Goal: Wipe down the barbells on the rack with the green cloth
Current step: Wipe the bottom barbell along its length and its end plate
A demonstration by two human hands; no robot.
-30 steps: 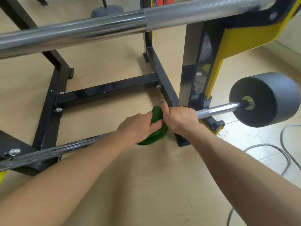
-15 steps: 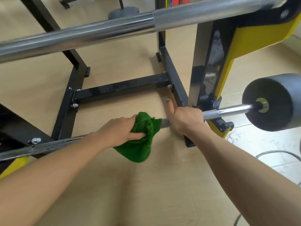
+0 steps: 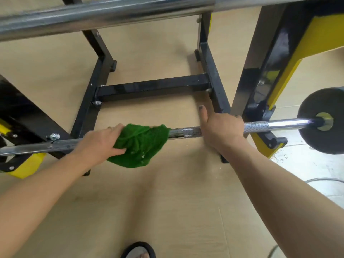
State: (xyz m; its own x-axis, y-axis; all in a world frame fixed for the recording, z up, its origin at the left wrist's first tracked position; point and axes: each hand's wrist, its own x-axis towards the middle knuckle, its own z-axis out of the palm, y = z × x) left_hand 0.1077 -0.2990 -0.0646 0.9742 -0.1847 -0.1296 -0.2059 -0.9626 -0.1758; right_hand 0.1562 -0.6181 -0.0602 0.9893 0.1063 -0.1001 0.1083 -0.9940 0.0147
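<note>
The lower barbell (image 3: 186, 132) runs across the middle of the view, resting low on the black and yellow rack (image 3: 264, 75). My left hand (image 3: 101, 141) squeezes the green cloth (image 3: 139, 146), which is wrapped around the bar's middle and hangs below it. My right hand (image 3: 221, 127) grips the knurled bar just right of the cloth, thumb stretched out. A dark round weight (image 3: 322, 120) caps the bar's right end. A second, thicker barbell (image 3: 104, 13) crosses the top of the view, higher on the rack.
The rack's black base beams (image 3: 152, 86) lie on the tan floor behind the lower bar. A grey cable (image 3: 323, 180) curls on the pale tiles at the right. A dark slipper (image 3: 139, 250) shows at the bottom edge.
My left hand has slid the green cloth leftward along the lower bar, away from my right hand, baring more knurled steel between them. My right hand keeps its grip.
</note>
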